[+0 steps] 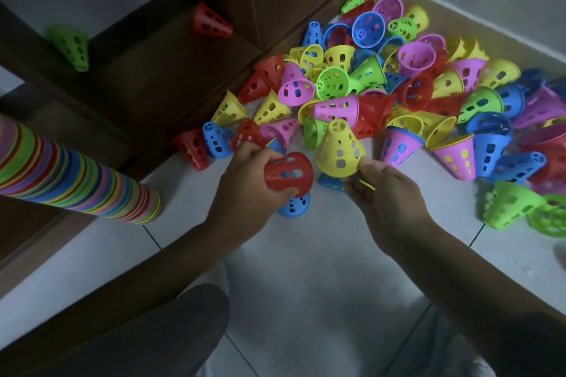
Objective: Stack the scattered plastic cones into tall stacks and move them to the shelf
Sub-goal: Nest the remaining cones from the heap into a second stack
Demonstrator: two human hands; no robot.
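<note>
While one tall multicoloured stack of plastic cones (76, 174) lies at the left, most cones stay heaped on the floor (306, 254), the left hand (245, 180) gripping a red perforated plastic cone (288, 173) and the right hand (386, 193) pinching a yellow perforated plastic cone (340, 150).

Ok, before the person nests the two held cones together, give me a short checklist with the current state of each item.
1. Left hand grips the red cone: ok.
2. Right hand holds the yellow cone by its rim: ok.
3. Cones lined up to nest: not ok, the red one lies sideways, the yellow one stands tip up.
4. Red cone holds another cone inside: cannot tell.
5. Tall stack within reach at the left: ok.
6. Shelf has room: ok, few cones inside.
</note>
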